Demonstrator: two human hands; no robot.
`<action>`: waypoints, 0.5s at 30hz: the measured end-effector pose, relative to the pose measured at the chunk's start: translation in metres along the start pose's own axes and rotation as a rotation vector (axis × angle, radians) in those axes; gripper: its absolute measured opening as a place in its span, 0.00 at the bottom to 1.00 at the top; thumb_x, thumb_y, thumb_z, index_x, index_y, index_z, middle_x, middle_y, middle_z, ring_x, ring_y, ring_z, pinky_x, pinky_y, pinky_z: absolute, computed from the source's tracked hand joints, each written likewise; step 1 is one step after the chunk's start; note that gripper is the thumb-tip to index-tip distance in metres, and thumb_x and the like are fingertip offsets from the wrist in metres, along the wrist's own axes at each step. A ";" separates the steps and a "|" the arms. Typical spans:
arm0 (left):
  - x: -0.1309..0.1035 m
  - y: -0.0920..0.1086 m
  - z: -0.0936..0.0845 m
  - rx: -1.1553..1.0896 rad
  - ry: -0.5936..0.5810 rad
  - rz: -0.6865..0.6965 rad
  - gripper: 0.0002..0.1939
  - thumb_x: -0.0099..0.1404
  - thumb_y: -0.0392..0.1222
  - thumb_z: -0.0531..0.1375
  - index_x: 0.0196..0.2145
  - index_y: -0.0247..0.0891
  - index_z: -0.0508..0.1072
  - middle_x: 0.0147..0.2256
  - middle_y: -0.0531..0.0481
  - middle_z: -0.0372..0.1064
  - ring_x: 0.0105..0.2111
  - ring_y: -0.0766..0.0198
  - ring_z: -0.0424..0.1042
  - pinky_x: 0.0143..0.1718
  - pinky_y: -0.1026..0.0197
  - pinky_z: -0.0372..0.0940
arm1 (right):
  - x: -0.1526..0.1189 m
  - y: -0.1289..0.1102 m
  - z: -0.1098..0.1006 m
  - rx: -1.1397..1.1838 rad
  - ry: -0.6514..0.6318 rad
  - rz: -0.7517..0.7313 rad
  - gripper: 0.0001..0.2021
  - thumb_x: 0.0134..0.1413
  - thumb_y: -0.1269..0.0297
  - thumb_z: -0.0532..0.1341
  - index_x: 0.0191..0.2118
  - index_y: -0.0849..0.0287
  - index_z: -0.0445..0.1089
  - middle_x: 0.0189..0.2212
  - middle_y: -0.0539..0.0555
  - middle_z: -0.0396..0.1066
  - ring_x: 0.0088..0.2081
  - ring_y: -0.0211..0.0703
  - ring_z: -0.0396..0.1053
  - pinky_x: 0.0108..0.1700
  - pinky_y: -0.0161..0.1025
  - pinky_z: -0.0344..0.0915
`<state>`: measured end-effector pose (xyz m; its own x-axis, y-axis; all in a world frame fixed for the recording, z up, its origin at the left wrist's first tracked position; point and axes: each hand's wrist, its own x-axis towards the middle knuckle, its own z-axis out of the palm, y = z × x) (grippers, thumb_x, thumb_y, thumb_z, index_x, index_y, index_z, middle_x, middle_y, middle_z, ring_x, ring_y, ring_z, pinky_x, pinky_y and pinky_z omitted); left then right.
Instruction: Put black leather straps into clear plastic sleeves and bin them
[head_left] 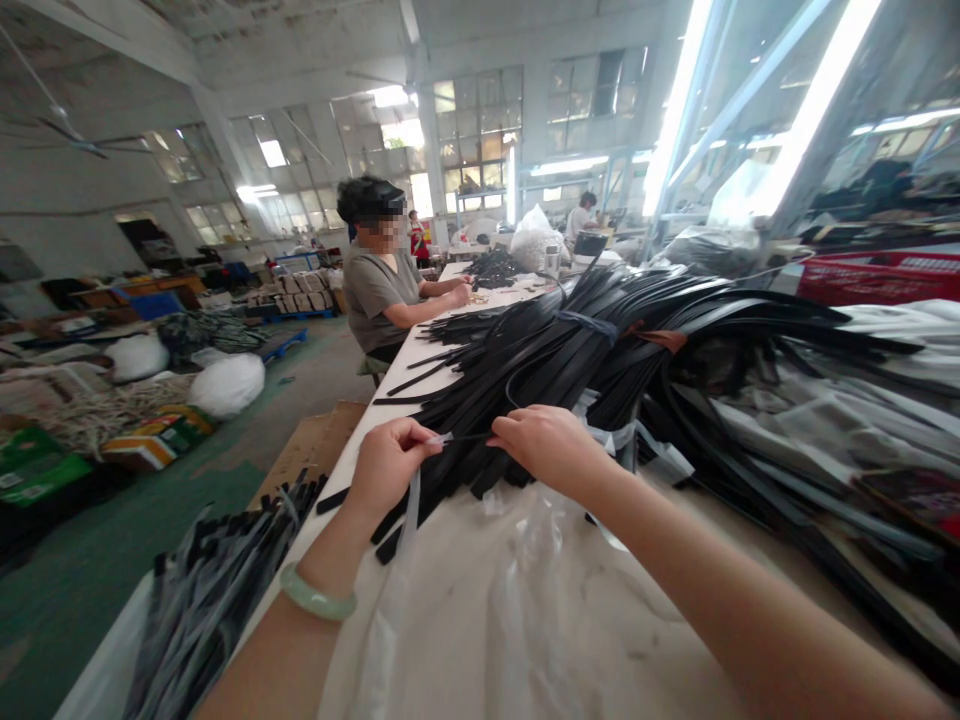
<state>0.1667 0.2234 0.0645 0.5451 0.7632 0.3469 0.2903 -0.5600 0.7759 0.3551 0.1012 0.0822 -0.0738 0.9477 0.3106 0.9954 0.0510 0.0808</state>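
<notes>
Black, flat, rubbery-looking strips are lying in a large tied bundle (517, 350) across a white-topped table (465, 590). Just in front of that bundle, the person's left hand (386, 465) is pinching the end of what is looking like a long, narrow, translucent plastic sleeve (409, 515), whose length is trailing away from the bundle toward the near side of the table. Also in front of the bundle, the right hand (544, 445) is grasping a thin black strip (471, 437) between thumb and fingers, and the strip is spanning the gap toward the left hand. Whether its tip is sitting inside the sleeve is too small to tell.

The step in hand is seemingly the feeding of strip into sleeve, near its start. The next move is probably calling for the left fingers to be holding the sleeve's mouth open while the right hand is pushing straight; such limp plastic could be buckling under a crooked push.

Left of the bundle, below the table's edge, a pile of black strips with whitish, translucent coverings (225, 580) is resting. Beyond the bundle, a seated co-worker in a grey top (375, 290) is working at the same table.
</notes>
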 end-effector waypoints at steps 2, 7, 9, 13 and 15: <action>0.000 0.002 -0.001 0.031 0.004 0.006 0.04 0.52 0.41 0.63 0.24 0.39 0.74 0.29 0.51 0.76 0.30 0.61 0.74 0.34 0.62 0.65 | 0.000 0.002 0.001 -0.003 -0.001 0.003 0.16 0.64 0.55 0.49 0.34 0.57 0.69 0.30 0.54 0.73 0.33 0.41 0.71 0.32 0.35 0.55; 0.000 0.004 -0.004 0.112 0.012 0.031 0.04 0.53 0.42 0.62 0.24 0.40 0.75 0.29 0.52 0.76 0.30 0.62 0.74 0.35 0.63 0.65 | 0.000 0.004 0.001 -0.004 0.013 0.010 0.17 0.64 0.55 0.49 0.34 0.58 0.69 0.30 0.54 0.73 0.34 0.42 0.71 0.32 0.35 0.55; 0.000 0.004 -0.005 0.130 0.011 0.040 0.04 0.54 0.42 0.62 0.25 0.40 0.75 0.30 0.52 0.77 0.31 0.62 0.74 0.35 0.63 0.65 | 0.000 0.003 0.000 0.000 0.005 0.010 0.17 0.64 0.54 0.49 0.34 0.58 0.69 0.30 0.54 0.73 0.34 0.42 0.71 0.32 0.35 0.55; -0.001 0.008 -0.001 0.149 0.010 0.034 0.05 0.54 0.43 0.61 0.25 0.41 0.75 0.30 0.53 0.77 0.31 0.62 0.74 0.36 0.63 0.65 | 0.000 0.001 -0.001 -0.013 -0.009 0.005 0.16 0.64 0.55 0.49 0.35 0.57 0.69 0.30 0.54 0.73 0.33 0.42 0.71 0.33 0.35 0.57; -0.002 0.009 0.002 0.203 -0.009 0.055 0.05 0.54 0.43 0.61 0.27 0.42 0.76 0.30 0.54 0.77 0.31 0.61 0.74 0.35 0.63 0.65 | 0.000 -0.001 -0.001 -0.019 -0.002 0.000 0.14 0.63 0.56 0.51 0.35 0.57 0.70 0.30 0.54 0.73 0.33 0.43 0.71 0.32 0.35 0.58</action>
<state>0.1695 0.2164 0.0699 0.5712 0.7274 0.3804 0.4121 -0.6549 0.6334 0.3545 0.1006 0.0831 -0.0736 0.9483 0.3086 0.9941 0.0450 0.0988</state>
